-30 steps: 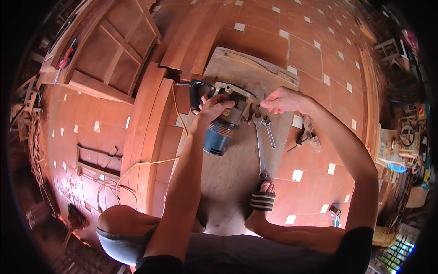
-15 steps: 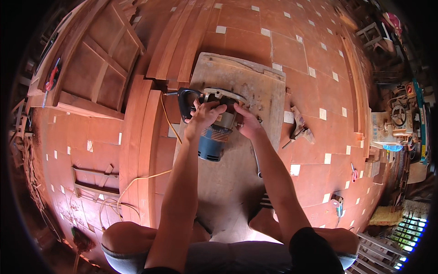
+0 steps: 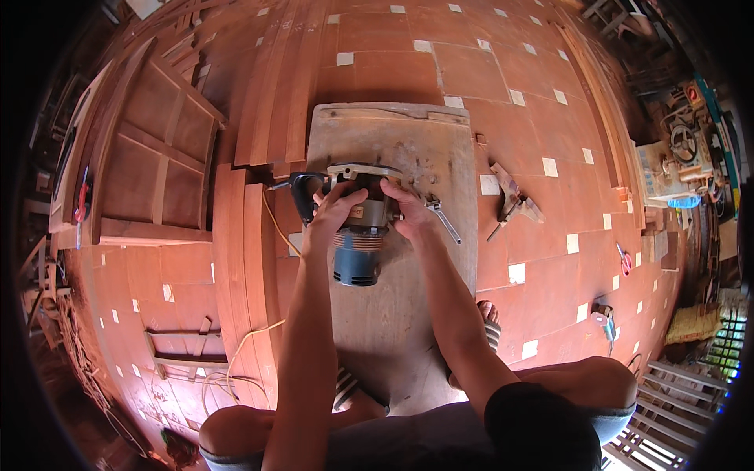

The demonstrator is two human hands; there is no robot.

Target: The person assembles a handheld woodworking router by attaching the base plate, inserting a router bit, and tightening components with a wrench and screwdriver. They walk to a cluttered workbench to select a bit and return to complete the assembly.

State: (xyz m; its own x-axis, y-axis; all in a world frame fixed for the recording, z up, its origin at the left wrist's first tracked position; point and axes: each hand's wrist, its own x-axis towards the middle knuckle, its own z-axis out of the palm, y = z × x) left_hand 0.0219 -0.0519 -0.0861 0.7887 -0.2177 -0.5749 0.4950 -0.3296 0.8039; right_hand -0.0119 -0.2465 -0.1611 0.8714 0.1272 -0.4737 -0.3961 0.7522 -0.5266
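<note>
A wood router point(image 3: 357, 263) with a blue motor housing, a pale metal body and a black D-shaped handle lies on its side on a worn wooden board point(image 3: 393, 314). Its round base faces away from me and its motor end points toward me. My left hand point(image 3: 338, 208) is closed around the left of the body, beside the handle. From the other side my right hand point(image 3: 404, 208) grips the body, thumb near the base opening. Its fingertips are partly hidden. A metal wrench point(image 3: 446, 222) rests on the board just right of my right hand.
Long timber beams point(image 3: 232, 275) and a yellow cord point(image 3: 267, 328) run along the left, near a wooden frame panel point(image 3: 157, 157). On the tiled floor to the right lie a wooden clamp-like piece point(image 3: 514, 202), red-handled scissors point(image 3: 624, 259) and a small power tool point(image 3: 605, 318).
The view has shifted, so the board and router sit slightly further left. My hands stay on the router, the right one moved a little along its body. The wrench now shows clear of my forearm.
</note>
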